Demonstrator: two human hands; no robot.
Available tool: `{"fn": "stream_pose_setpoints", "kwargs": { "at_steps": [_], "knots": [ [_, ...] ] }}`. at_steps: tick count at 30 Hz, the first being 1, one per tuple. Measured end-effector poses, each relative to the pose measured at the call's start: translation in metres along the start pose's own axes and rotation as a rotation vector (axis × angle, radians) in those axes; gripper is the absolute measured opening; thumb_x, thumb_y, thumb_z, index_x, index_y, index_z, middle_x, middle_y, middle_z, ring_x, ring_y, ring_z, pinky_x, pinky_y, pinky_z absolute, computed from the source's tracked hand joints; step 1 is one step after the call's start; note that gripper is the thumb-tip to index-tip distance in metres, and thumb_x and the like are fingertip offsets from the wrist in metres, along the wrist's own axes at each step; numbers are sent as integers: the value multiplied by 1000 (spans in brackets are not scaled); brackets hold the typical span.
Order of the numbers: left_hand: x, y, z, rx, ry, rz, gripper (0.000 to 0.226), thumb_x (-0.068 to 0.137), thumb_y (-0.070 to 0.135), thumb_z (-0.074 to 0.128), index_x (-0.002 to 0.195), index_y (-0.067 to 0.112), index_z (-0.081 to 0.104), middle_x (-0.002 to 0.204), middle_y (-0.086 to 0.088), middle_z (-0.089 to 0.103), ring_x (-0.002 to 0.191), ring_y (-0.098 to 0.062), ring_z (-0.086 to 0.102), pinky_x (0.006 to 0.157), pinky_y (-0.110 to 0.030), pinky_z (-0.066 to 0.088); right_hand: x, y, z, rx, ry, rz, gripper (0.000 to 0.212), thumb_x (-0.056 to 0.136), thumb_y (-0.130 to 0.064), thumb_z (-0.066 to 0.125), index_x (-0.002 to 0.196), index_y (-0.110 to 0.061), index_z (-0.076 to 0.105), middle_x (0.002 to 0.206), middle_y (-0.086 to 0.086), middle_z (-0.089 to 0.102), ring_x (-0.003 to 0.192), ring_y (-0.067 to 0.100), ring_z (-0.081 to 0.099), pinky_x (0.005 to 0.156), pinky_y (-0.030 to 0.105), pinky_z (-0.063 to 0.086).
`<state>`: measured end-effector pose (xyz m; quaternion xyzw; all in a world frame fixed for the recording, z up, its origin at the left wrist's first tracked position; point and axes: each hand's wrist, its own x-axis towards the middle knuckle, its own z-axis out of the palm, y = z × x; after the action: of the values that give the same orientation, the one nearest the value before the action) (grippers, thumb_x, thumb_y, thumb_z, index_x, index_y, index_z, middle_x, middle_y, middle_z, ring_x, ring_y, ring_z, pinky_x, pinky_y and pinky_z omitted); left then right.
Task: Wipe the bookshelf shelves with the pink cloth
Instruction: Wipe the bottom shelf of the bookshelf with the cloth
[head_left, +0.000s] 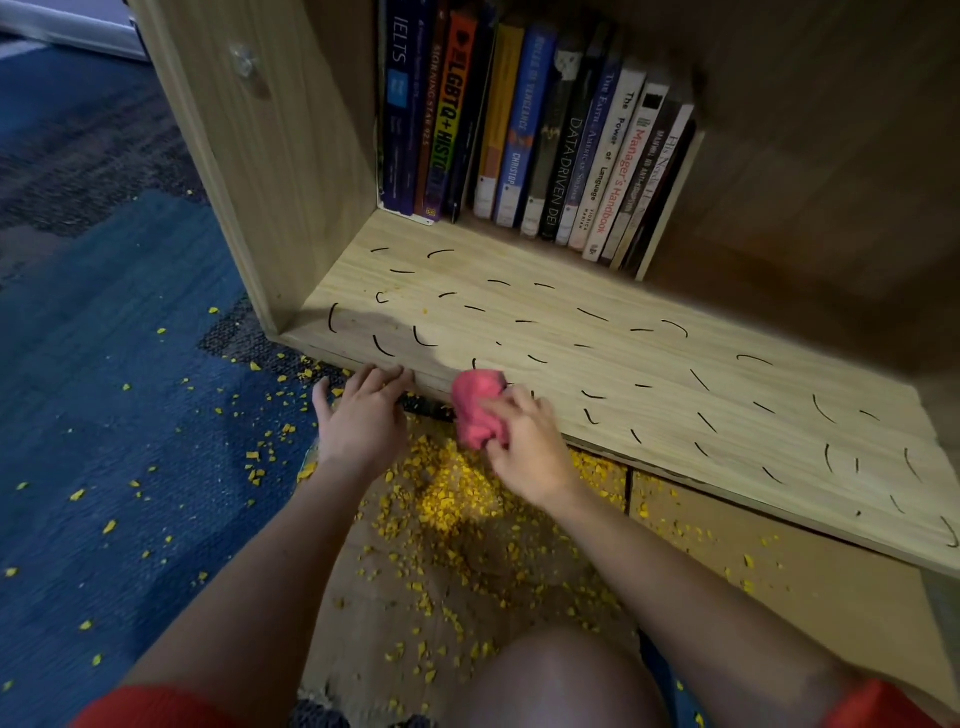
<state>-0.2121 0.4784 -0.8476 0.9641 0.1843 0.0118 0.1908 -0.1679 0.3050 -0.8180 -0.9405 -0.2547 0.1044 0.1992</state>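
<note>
at shelf (571, 332) front edge: right hand (524, 447) fingers grip bunched pink cloth (475, 405); left hand (363, 415) flat.

Dim overall, with one bright patch on the crumbs (457, 499) at centre. The shelf (623, 353) darkens into shadow toward its upper-right recess, and the books (519, 130) look soft. Straight edges bow near the borders.

Our left hand (363, 423) lies palm down, fingers (384, 376) straight and close together, thumb (323, 400) spread wide to their left. Our right hand (527, 449) sits just beside it, fingers curled round the cloth (475, 405), which bulges out ahead of the fingertips. Both forearms (249, 571) are bare and reach forward, converging toward the wrists. A bare knee (550, 675) rises between them.
</note>
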Motion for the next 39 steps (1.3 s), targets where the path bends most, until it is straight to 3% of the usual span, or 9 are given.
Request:
{"fn": "stream_pose_setpoints", "kwargs": {
  "at_steps": [2,5,7,10,16,23,29,35,39],
  "knots": [
    [0,2,-2,11,-7,-4,51,94,20,43,143,33,35,148,13,32,141,-10,18,112,-49,-3,-8,-5,6,67,-75,-76,46,87,-9,55,132,-16,53,124,-1,47,115,20,39,107,22,26],
    [8,6,-14,102,-35,62,51,91,16,45,140,31,40,147,10,35,141,-10,18,112,-51,-6,0,-13,2,178,137,-51,46,81,-5,60,126,-12,59,114,2,54,108,24,46,94,16,28],
    [18,8,-26,231,-85,163,51,90,13,45,138,31,44,145,8,38,141,-10,19,112,-53,-9,10,-12,-3,144,221,36,47,83,-6,59,130,-10,56,122,5,51,112,26,44,97,21,29],
    [33,13,-42,321,-110,201,47,89,10,43,133,25,49,141,4,41,137,-9,28,112,-52,-11,16,-11,-6,-24,53,67,47,88,-11,56,135,-13,50,132,4,43,118,26,40,103,28,33],
    [51,20,-41,225,-190,148,44,93,17,39,136,26,45,143,2,38,137,-14,29,113,-55,-5,30,-3,-20,15,28,97,45,87,-11,56,132,-16,54,122,4,48,116,27,44,102,33,37],
    [91,43,-38,118,-294,86,50,95,34,42,144,23,35,154,5,20,143,-15,13,113,-56,1,76,15,-56,282,253,259,46,86,-6,56,132,-7,53,117,9,49,116,26,50,103,20,28],
    [111,68,-29,517,-313,194,48,91,40,46,134,19,45,144,-1,37,140,-20,21,109,-62,5,114,48,-70,253,297,337,47,90,-7,54,137,-9,47,125,10,44,123,28,43,108,27,27],
    [116,76,-32,437,-352,151,37,88,26,53,123,16,50,131,-1,48,131,-21,36,109,-64,8,169,60,-63,171,265,373,43,92,-7,50,135,-12,47,135,8,39,127,30,36,110,33,27],
    [123,70,-31,404,-356,143,28,87,26,54,114,21,53,119,1,54,126,-20,42,108,-65,7,195,57,-49,66,253,324,45,91,-6,48,134,-15,47,130,8,42,116,32,38,98,33,33]
  ]
}}
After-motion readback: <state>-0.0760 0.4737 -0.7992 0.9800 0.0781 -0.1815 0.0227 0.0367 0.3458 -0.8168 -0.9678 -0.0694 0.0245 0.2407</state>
